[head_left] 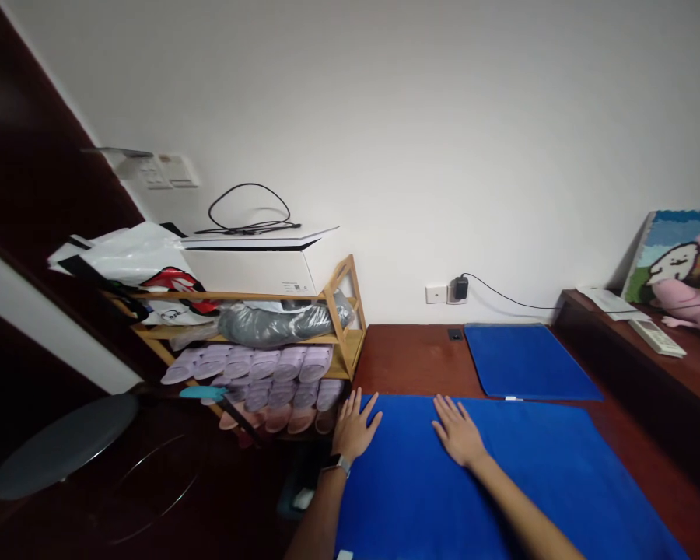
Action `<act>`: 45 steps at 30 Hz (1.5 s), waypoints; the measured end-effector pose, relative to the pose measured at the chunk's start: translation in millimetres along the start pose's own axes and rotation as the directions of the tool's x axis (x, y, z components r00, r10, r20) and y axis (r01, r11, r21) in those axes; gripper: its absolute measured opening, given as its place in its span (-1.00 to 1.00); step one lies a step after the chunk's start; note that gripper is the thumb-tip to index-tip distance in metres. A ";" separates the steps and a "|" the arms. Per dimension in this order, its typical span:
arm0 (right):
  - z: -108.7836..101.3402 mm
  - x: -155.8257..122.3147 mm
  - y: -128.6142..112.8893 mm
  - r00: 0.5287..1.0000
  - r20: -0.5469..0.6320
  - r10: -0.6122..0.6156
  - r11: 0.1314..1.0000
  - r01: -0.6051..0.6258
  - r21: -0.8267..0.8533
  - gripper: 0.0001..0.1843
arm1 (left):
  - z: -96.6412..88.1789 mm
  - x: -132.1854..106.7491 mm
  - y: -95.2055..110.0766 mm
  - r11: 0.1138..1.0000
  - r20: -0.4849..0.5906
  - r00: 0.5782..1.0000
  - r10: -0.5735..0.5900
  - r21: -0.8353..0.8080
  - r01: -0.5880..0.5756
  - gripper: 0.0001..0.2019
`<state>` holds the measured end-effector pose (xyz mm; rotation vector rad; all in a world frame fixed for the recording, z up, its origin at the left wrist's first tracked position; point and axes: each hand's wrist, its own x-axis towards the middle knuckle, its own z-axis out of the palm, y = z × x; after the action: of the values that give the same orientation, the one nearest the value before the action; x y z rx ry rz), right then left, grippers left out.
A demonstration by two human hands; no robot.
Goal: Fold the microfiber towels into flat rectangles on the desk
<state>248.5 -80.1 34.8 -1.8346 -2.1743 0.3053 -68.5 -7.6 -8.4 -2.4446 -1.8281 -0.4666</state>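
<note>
A large blue mat [408,498] lies flat over the near part of the reddish-brown table [411,354]. At the mat's far left corner rests my left hand [355,428], its fingers spread and a watch [337,464] on the wrist. My right hand [460,432] lies palm down near the mat's far edge, fingers stretched out, holding nothing. Beyond that edge, to the right, is a smaller blue mat [530,362]. A small white tag [513,399] shows between the two mats.
Left of the table stands a wooden rack [344,342] with lilac slippers [265,364], a grey plastic-wrapped bundle [268,323] and a white box [250,268]. A round stool [64,447] is at far left. A raised ledge at right holds a remote [656,337]. A charger [460,288] hangs from the wall socket.
</note>
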 end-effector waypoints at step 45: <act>-22.3 -150.9 144.4 0.966 -0.012 0.258 0.954 -0.256 -0.153 -0.23 | -37.2 -104.6 24.5 0.991 0.024 0.992 0.127 -0.036 -0.126 -0.47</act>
<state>413.2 -204.4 -4.3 -2.2103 -2.0127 0.2030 -79.6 -120.2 2.1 -2.5817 -1.6744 -0.4624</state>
